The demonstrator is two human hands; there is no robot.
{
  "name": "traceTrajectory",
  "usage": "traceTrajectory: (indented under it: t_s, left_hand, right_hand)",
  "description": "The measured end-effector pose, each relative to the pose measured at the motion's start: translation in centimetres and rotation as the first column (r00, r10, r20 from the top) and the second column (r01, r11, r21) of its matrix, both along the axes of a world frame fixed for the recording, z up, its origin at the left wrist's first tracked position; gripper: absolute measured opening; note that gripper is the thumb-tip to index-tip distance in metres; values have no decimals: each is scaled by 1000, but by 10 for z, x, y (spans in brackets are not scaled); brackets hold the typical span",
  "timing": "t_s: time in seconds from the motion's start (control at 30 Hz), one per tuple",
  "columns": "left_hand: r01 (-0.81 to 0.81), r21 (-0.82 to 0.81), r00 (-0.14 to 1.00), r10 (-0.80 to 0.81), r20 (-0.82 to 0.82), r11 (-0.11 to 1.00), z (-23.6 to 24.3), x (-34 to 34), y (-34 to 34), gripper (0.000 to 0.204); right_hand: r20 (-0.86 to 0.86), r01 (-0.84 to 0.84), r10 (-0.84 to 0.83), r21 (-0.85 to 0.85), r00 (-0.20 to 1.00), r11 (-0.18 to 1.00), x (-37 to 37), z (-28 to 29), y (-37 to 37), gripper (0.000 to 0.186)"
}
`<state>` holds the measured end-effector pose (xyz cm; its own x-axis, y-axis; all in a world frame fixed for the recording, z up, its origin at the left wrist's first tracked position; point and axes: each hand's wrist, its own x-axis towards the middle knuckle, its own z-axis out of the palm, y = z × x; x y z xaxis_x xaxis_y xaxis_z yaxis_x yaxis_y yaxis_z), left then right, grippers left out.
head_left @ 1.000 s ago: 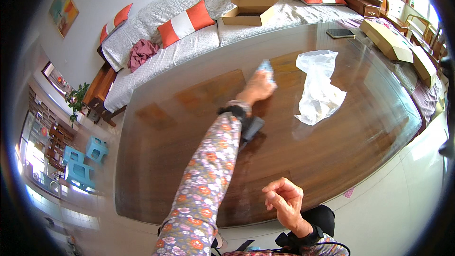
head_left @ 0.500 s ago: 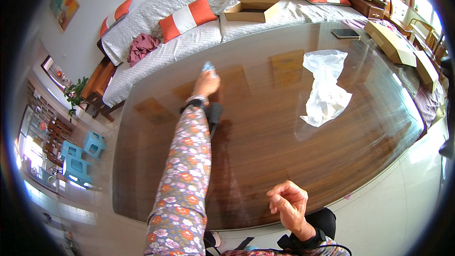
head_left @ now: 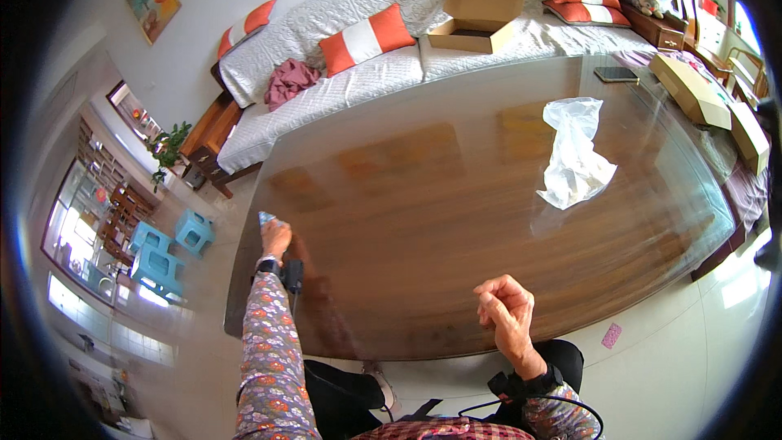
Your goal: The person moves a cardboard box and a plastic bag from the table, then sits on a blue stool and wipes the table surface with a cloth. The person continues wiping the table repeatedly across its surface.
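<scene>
Out at the left end of the glossy brown table [head_left: 407, 277], my left hand [head_left: 276, 238] is closed on a small blue-and-white cloth [head_left: 265, 217]. Most of the cloth is hidden under the fingers; a corner shows ahead of them, against the tabletop. My right hand [head_left: 509, 318] hovers by the near edge with its fingers loosely curled in, and nothing shows in it. A crumpled translucent plastic bag [head_left: 574, 155] lies on the right part of the table, apart from both hands.
A dark phone [head_left: 617, 74] lies at the far right corner. Beyond the table, a sofa [head_left: 342, 102] bears an open cardboard box [head_left: 481, 20] and cushions. More cardboard boxes [head_left: 691, 90] sit along the right side. Blue stools [head_left: 159, 269] stand at left; a pink patterned piece [head_left: 612, 335] lies on the floor.
My left hand has drawn the cloth nearer and leftward over the table, toward its left edge. My right hand stays curled near the front edge. The whole view has shifted.
</scene>
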<state>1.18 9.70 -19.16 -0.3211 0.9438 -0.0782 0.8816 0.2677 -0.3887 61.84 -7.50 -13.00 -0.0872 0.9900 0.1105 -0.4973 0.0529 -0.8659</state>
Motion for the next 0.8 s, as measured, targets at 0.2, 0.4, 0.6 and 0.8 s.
traceTrajectory:
  t_s: [0.2,0.4,0.6,0.8]
  left_hand:
    - [289,615,723,-588,362,734,31,211,-2,28]
    - [636,464,397,-778,487,616,37,417,-48,65]
    - [640,525,336,-819,466,561,34,423,-70,57]
    - [232,591,704,-552,446,773,28,210,-84,47]
  right_hand:
    - [23,53,-54,39,998,998,-10,-4,7,8]
    - [24,189,-193,109,981,976,-9,-6,22,6]
    - [-14,350,-355,199,935,915,0,-4,31,6]
    - [6,296,-303,201,953,934,-7,-1,25,6]
